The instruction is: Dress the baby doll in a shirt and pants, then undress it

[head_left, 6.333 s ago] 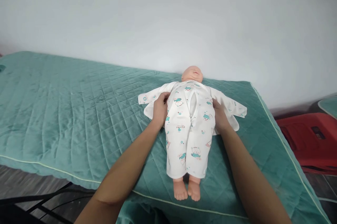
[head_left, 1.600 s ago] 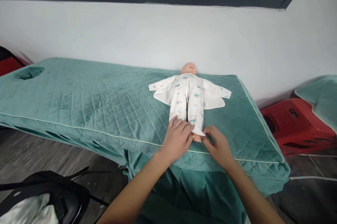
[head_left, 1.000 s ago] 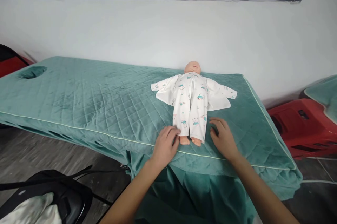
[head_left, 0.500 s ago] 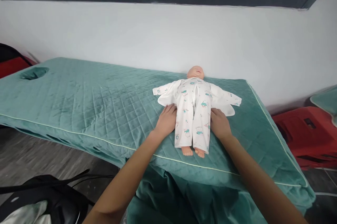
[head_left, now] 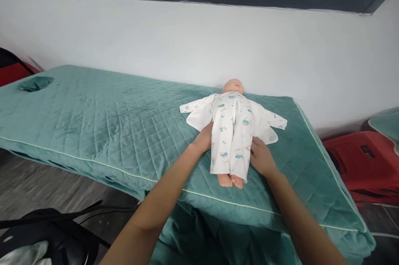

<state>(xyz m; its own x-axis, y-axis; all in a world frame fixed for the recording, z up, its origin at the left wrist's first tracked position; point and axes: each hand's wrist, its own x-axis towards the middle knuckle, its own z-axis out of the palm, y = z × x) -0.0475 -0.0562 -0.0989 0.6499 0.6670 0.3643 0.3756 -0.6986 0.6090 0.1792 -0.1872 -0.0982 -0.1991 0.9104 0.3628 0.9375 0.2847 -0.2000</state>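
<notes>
Doll lies on green bedding, wall behind, red plastic item at right.

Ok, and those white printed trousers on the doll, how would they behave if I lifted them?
The trousers would probably flop, since one cuff flares loosely at its corner. They look thin, so they may be light. They might catch on the doll, whose feet poke out below.

soft diffuse light, wall palest mid-frame, floor dim, slight blur, stretched edges
</notes>
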